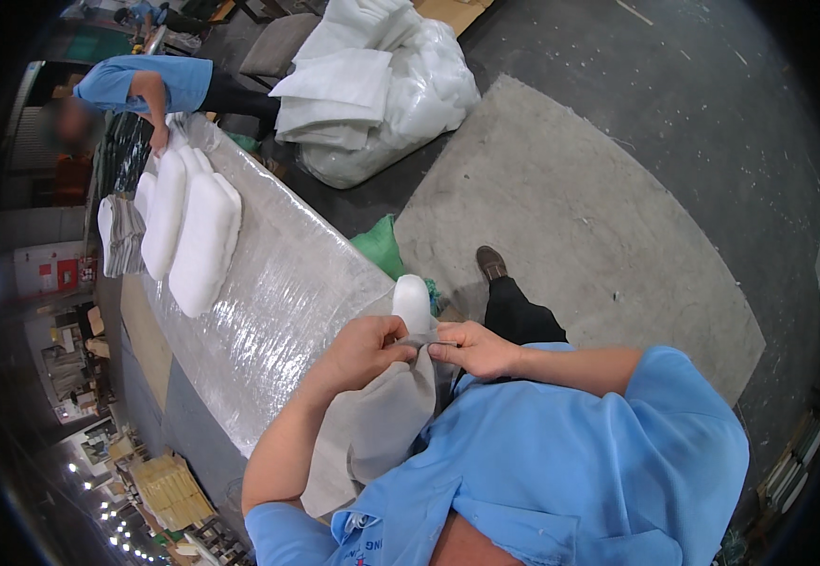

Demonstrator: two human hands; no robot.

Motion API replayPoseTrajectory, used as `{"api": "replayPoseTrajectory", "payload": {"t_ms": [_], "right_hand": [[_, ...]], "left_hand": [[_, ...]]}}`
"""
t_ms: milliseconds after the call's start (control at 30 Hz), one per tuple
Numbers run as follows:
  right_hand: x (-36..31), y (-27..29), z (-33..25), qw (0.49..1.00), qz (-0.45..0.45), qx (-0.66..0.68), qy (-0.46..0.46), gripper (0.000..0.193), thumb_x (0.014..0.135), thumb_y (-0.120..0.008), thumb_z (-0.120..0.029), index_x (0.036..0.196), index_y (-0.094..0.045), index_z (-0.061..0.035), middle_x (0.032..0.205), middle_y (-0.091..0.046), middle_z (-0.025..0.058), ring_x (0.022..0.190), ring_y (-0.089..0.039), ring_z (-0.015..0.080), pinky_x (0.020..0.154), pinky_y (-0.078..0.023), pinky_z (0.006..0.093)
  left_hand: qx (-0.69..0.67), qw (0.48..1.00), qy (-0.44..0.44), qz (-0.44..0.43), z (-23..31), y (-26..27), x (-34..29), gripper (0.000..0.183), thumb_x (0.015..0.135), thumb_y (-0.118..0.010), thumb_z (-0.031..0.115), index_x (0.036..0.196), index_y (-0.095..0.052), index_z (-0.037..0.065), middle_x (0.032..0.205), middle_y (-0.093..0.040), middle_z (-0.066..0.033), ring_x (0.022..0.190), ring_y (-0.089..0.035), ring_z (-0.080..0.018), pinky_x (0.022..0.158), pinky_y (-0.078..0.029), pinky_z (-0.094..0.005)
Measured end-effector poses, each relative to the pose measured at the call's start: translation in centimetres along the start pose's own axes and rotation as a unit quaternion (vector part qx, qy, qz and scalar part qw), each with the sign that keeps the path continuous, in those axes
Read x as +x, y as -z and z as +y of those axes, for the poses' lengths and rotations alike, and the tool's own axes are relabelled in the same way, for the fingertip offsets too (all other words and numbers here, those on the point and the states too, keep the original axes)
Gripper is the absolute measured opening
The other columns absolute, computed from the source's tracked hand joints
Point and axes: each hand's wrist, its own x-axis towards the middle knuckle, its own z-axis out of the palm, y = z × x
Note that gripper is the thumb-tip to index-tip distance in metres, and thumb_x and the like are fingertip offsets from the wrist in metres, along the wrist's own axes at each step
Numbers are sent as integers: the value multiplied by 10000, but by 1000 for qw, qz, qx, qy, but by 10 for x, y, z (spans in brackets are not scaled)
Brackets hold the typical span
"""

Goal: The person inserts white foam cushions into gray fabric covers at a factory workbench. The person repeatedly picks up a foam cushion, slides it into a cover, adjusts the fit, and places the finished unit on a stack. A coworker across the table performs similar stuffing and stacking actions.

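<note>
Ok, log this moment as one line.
left hand: pinching grey cloth | right hand: pinching same cloth | white pad: sticking out beyond both hands | plastic-covered table: white pads at far end

Partial dark-blue lettering (370, 545) stands on the light-blue fabric shirt (580, 453) near the clear-plastic-covered surface (283, 292); beyond it, a red-and-white flat panel (67, 274) is unreadably small.

The plastic-covered table (283, 274) carries white pads (204, 245) and, it seems, a grey stack (123, 238).
</note>
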Motion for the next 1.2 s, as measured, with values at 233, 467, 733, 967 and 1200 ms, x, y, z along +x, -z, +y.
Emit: {"api": "replayPoseTrajectory", "payload": {"t_ms": [233, 467, 733, 967, 1200], "right_hand": [[0, -2, -9, 983, 58, -147, 92, 282, 1059, -576, -275, 964, -645, -19, 960, -569, 90, 928, -571, 280, 832, -487, 380], [6, 1, -18, 960, 126, -236, 88, 180, 1011, -635, -211, 969, -651, -37, 1355, -474, 206, 1294, -441, 413, 1078, -390, 515], [30, 24, -24, 966, 49, -232, 105, 206, 1049, -570, -213, 982, -631, -28, 1647, -248, 270, 1532, -236, 457, 1212, -303, 517], [48, 38, -31, 980, 30, -189, 49, 275, 1080, -518, -249, 1146, -671, -30, 1583, -431, 199, 1416, -479, 367, 1142, -420, 445], [72, 47, -19, 981, 96, -152, 75, 261, 1064, -551, -215, 1102, -713, -14, 1275, -677, 165, 1179, -650, 310, 997, -529, 396]], "left_hand": [[12, 998, 34, -49, -3, -4, 6, 217, 876, -782, 247, 943, -750, 44, 720, -670, -77, 706, -644, -206, 698, -515, -360], [282, 912, -219, 204, -26, -17, 13, 383, 802, -789, 180, 1182, -751, 221, 1331, -600, -137, 977, -694, -297, 817, -581, -416], [147, 958, -184, 164, -52, -18, 34, 522, 812, -794, 148, 1319, -690, 220, 1412, -526, -125, 963, -700, -257, 806, -607, -383], [81, 955, -219, 185, -64, -7, 52, 334, 876, -782, 174, 1206, -735, 173, 1231, -638, -81, 939, -726, -277, 782, -606, -377], [-76, 955, -151, 245, -59, -6, 70, 164, 894, -794, 150, 1057, -813, 139, 974, -694, -60, 805, -689, -175, 677, -543, -305]]}}
